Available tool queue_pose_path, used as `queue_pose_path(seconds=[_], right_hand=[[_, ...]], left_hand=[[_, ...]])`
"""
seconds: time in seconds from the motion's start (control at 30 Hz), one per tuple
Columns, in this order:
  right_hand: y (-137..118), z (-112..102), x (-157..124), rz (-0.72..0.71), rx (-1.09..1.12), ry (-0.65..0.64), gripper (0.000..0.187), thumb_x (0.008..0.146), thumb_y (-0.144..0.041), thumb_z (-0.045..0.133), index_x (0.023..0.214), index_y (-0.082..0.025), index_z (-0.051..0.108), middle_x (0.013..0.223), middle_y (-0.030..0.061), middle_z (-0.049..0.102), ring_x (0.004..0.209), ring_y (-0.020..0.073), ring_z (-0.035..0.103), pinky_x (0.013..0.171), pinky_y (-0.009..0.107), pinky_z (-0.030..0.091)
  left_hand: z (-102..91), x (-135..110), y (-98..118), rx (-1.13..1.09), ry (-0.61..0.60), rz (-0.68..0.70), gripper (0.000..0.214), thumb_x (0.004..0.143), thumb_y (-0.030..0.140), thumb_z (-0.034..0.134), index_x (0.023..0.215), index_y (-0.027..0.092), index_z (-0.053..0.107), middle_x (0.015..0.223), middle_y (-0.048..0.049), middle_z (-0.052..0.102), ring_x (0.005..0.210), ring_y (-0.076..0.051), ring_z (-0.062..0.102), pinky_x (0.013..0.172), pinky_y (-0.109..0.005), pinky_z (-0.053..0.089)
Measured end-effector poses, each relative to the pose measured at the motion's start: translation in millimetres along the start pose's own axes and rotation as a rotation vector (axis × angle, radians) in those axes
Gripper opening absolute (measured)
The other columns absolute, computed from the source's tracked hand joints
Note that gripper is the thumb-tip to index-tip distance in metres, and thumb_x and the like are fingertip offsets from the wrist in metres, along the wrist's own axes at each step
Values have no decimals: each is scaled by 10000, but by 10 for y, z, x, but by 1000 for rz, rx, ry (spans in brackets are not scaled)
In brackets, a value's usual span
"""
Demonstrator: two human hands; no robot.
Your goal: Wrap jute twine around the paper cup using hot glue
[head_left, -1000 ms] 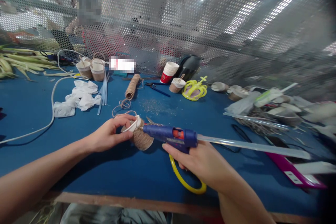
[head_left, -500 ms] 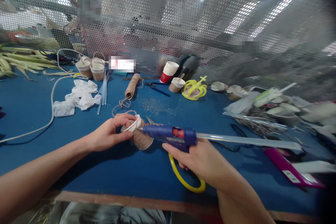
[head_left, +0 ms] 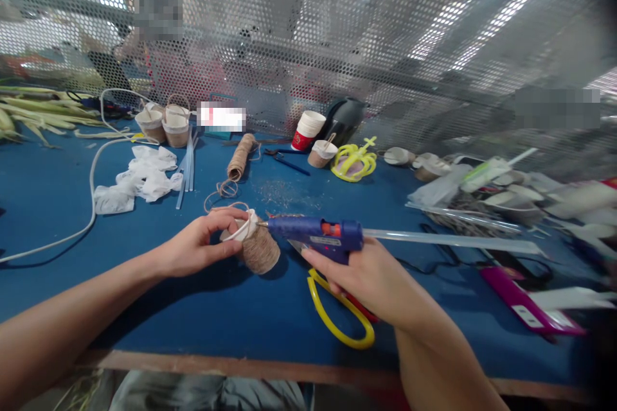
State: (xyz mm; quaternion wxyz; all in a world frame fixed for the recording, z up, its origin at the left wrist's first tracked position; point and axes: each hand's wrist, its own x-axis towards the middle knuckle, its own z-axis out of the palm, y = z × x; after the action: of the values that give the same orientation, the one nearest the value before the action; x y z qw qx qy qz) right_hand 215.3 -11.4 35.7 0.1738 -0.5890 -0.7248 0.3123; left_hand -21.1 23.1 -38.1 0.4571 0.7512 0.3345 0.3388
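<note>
A small paper cup wrapped in brown twine (head_left: 260, 249) lies on its side on the blue table (head_left: 58, 199). My left hand (head_left: 195, 245) pinches its white rim, fingers closed on it. My right hand (head_left: 369, 279) grips a blue glue gun (head_left: 318, 233) with a long clear glue stick (head_left: 453, 241) running out of its back to the right. The gun's metal tip touches the cup near the rim. Yellow-handled scissors (head_left: 337, 314) lie on the table under my right hand.
A twine spool (head_left: 238, 157), crumpled white plastic (head_left: 139, 180), a white cable (head_left: 91, 186), finished twine cups (head_left: 164, 125), a stack of paper cups (head_left: 306, 131), a yellow crown shape (head_left: 354, 164) and a heap of cups and glue sticks (head_left: 486, 196) at right. Perforated metal screen behind; another person beyond it.
The glue gun has lifted slightly and levelled out, its tip now at the cup's rim. The scissors under my right hand show more. My left hand has kept its hold.
</note>
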Motion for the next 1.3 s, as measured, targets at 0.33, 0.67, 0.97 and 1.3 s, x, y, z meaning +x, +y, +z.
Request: queue_pose_path(seconds=[0.33, 0.67, 0.97, 1.3], right_hand=[[-9, 5, -23, 35, 37, -22, 260, 754, -321, 547, 529, -205, 485, 384, -54, 480, 362, 93, 455, 430, 215, 426], [-17, -20, 27, 19, 60, -6, 334, 769, -340, 542, 478, -197, 463, 376, -46, 494, 362, 90, 466, 419, 208, 422], [-5, -27, 13, 17, 34, -10, 312, 776, -344, 542, 505, -197, 493, 379, -49, 497, 375, 94, 475, 432, 212, 424], [-33, -16, -1, 44, 20, 2, 306, 768, -346, 542, 502, -203, 497, 367, -50, 485, 361, 100, 464, 425, 225, 420]], left_hand=[[-9, -6, 16, 15, -13, 26, 168, 817, 299, 523, 714, 167, 507, 1182, -107, 542, 1171, -234, 443, 997, -385, 317], [-19, -2, 14, 20, -21, 26, 151, 813, 283, 525, 726, 160, 539, 1178, -115, 545, 1200, -242, 418, 1007, -380, 303], [-23, -4, 19, 58, -26, 35, 206, 827, 334, 505, 730, 155, 538, 1176, -118, 546, 1207, -250, 414, 1010, -395, 314], [-15, 0, 40, 55, -30, 24, 172, 827, 294, 508, 729, 154, 530, 1181, -122, 537, 1209, -242, 410, 1021, -395, 301]])
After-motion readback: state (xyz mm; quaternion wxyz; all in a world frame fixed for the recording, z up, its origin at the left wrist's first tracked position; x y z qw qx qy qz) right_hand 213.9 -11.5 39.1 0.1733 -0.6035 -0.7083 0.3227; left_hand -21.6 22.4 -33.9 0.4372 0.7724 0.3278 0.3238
